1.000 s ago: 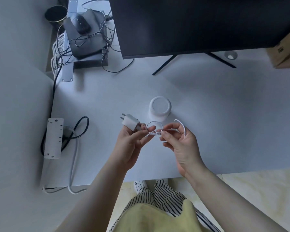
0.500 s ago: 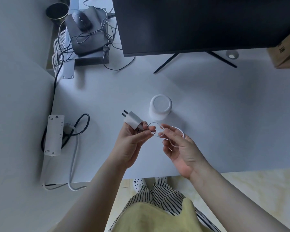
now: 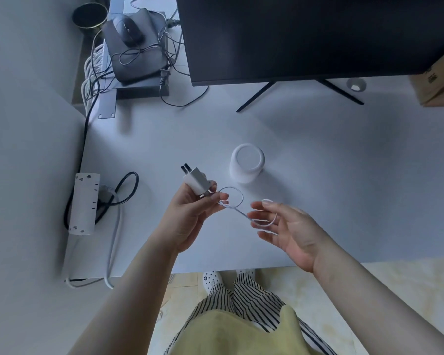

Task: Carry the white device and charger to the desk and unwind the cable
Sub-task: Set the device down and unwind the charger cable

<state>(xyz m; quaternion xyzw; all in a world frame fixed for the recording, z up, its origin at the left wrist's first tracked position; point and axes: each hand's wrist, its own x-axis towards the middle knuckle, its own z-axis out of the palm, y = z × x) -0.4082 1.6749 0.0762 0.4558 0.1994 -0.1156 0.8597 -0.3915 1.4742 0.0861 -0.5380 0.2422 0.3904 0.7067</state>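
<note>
**Unwinding the charger cable over the desk**

White matte desk (image 3: 318, 175) fills the view, big black monitor (image 3: 305, 34) at the far edge, cardboard box (image 3: 438, 80) far right, white power strip (image 3: 83, 203) near left with a black cord looped beside it. White device (image 3: 247, 162) already stands upright on the desk, far of my hands, smooth rounded cylinder, flat top, nothing touching it, so the carry step looks done.

Step in hand: unwinding. My left hand (image 3: 190, 216) is closed around the charger (image 3: 195, 181), small glossy white block, two dark prongs pointing far-left, held above the desk; thumb and forefinger also pinch the cable where it leaves the block. Cable (image 3: 237, 210) is thin, white, soft; one small round loop sits just right of my left fingers, then a short straight run goes to my right hand (image 3: 292, 231). That hand is spread wide, palm up, a second loop draped loosely over the fingers, not clamped.

Next move, my guess: draw the hands apart and slip the right-hand loop off so both coils open out; the small loop may tighten into a kink if pulled fast, so go easy
</note>
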